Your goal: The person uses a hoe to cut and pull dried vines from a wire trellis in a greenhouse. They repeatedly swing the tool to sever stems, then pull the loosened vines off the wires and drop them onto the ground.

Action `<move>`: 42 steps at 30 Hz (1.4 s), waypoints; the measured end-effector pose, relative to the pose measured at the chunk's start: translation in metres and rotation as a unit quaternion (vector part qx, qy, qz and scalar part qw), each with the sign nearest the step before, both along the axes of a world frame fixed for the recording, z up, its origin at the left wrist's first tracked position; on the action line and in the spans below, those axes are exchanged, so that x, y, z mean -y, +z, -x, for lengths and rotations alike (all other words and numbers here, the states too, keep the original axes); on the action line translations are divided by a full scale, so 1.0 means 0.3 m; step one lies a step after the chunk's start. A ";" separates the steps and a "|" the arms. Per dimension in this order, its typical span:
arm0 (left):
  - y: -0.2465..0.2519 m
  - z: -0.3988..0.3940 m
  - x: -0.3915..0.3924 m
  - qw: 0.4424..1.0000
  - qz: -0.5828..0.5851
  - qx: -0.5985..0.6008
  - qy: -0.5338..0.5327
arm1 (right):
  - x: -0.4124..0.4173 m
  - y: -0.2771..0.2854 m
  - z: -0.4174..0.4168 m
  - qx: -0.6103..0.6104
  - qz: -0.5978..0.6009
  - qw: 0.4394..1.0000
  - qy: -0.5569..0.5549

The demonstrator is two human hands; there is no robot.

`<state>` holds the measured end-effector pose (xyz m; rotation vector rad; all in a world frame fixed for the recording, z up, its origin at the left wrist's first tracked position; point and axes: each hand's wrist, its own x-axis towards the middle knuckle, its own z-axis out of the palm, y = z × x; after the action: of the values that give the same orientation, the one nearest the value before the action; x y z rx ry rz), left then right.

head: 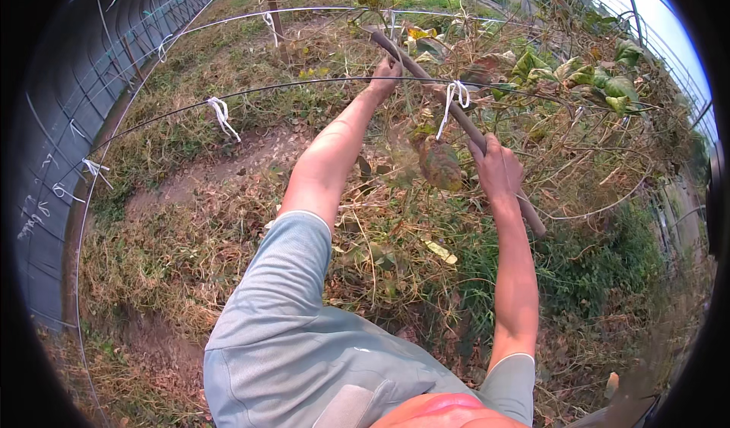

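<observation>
My right hand (500, 167) is closed around the lower part of a wooden pole (465, 121), which slants from upper left to lower right. Up near the pole's top end, my left hand (388, 75) has its fingers curled beside thin dry vine stems; whether it grips them is too small to tell. Withering vines with green and brown leaves (539, 69) hang around and right of the pole. A large browned leaf (440, 164) hangs between my arms. A dark wire (319, 83) passes across the pole, and a white tie (455, 98) is knotted on it.
Another wire (228, 21) runs farther off, with a white tie (270, 24) by a rusty post (274, 5). At left, a long line stretches beside dark sheeting (51, 200). Dry vines cover the ground, with green weeds (599, 262) low at right.
</observation>
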<state>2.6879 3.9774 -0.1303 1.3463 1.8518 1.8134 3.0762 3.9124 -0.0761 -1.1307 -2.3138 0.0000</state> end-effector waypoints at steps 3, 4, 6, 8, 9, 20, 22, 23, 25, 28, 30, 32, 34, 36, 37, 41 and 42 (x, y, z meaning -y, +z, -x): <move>-0.065 0.050 0.103 0.988 0.051 -0.121 0.080 | 0.014 -0.016 -0.036 0.048 -0.012 0.998 -0.048; -0.075 0.044 0.135 0.982 0.075 -0.158 0.076 | 0.044 -0.017 -0.061 0.059 -0.005 0.996 -0.060; -0.088 -0.136 0.134 0.974 0.137 -0.163 0.083 | 0.029 -0.032 -0.151 0.088 -0.036 0.991 -0.093; -0.112 -0.028 0.242 0.946 0.117 -0.250 0.171 | 0.058 0.004 -0.063 0.102 -0.047 0.991 -0.070; -0.093 -0.110 0.229 0.949 0.168 -0.211 0.166 | 0.051 -0.015 -0.103 0.113 -0.046 0.989 -0.083; -0.591 -0.019 0.659 0.850 0.411 -0.311 0.111 | 0.644 -0.738 -0.699 0.114 0.177 0.976 -0.053; -0.744 -0.109 0.799 0.871 0.394 -0.277 0.090 | 0.722 -0.712 -0.744 0.098 0.222 0.969 -0.045; -0.773 -0.219 0.793 0.875 0.407 -0.246 0.089 | 0.743 -0.690 -0.768 0.078 0.238 0.966 -0.063; -0.847 -0.304 0.877 0.870 0.432 -0.233 0.052 | 0.733 -0.640 -0.727 0.035 0.272 0.960 -0.060; -1.048 -0.355 1.075 0.737 0.598 -0.309 -0.065 | 0.684 -0.558 -0.609 -0.054 0.279 0.959 -0.016; -1.136 -0.481 1.177 0.653 0.685 -0.274 -0.170 | 0.649 -0.501 -0.554 -0.094 0.264 0.960 0.003; -1.247 -0.465 1.341 0.688 0.645 -0.287 -0.168 | 0.581 -0.419 -0.460 -0.135 0.224 0.963 0.064; -1.257 -0.446 1.353 0.712 0.624 -0.288 -0.141 | 0.501 -0.336 -0.370 -0.127 0.188 0.970 0.084; -1.146 -0.407 1.257 0.715 0.613 -0.308 -0.134 | 0.390 -0.232 -0.294 -0.108 0.079 0.988 0.080; -1.103 -0.351 1.200 0.673 0.656 -0.318 -0.127 | 0.342 -0.141 -0.238 -0.102 0.055 0.990 0.086; -0.627 -0.383 0.726 0.695 0.579 -0.345 -0.251 | 0.054 0.016 -0.175 -0.039 0.025 0.998 -0.032; -0.459 -0.452 0.612 0.774 0.487 -0.328 -0.236 | -0.015 0.034 -0.209 -0.032 0.056 0.996 -0.068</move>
<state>2.8233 3.7938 -0.2681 1.7781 1.9538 -0.0157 3.1388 3.9168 -0.0660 -1.3224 -2.1999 0.1155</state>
